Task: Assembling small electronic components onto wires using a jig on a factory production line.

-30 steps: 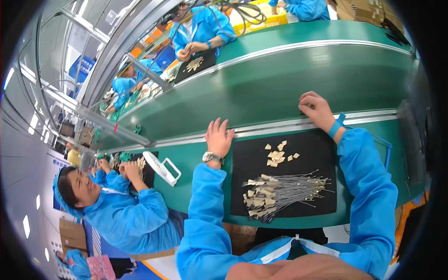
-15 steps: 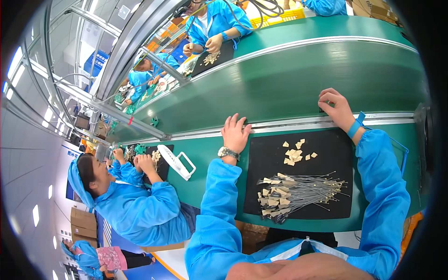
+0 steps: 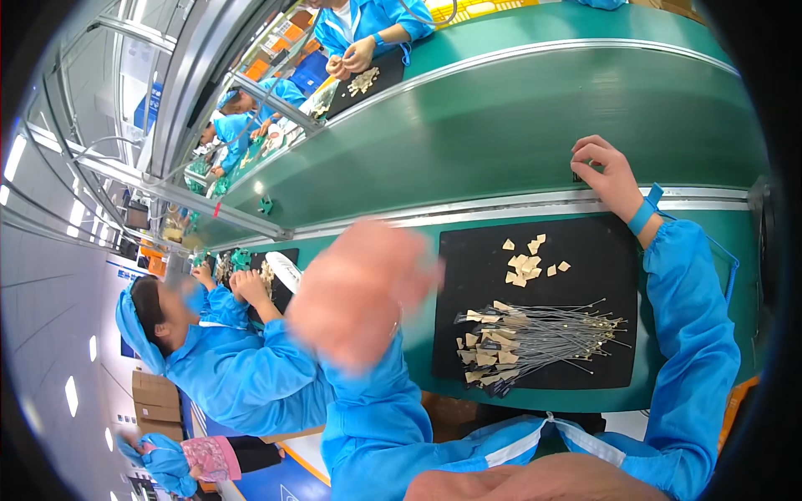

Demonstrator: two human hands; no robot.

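My left hand [image 3: 363, 288] is raised to the left of a black mat [image 3: 543, 242], smeared by motion so its fingers cannot be read. Beyond the mat's far right corner, my right hand [image 3: 608, 177] hovers over the metal edge strip of the green conveyor, its fingers curled together in a pinch. A tiny dark thing shows at its fingertips, too small to name. On the mat lies a bundle of thin grey cables [image 3: 555, 334] with cream paper tags at their left ends. A loose heap of cream pieces [image 3: 522, 265] lies farther up the mat.
The green conveyor [image 3: 468, 134] runs across behind the metal rail [image 3: 501, 211]. At left, a co-worker in blue [image 3: 242, 359] handles small parts, with a white object [image 3: 281, 270] near. Another co-worker's hands [image 3: 355, 58] work across the belt. A metal frame [image 3: 259, 224] stands left.
My left hand has left the rail and swung down toward me, now blurred. The right hand keeps its pinch over the conveyor edge. The view has shifted slightly.
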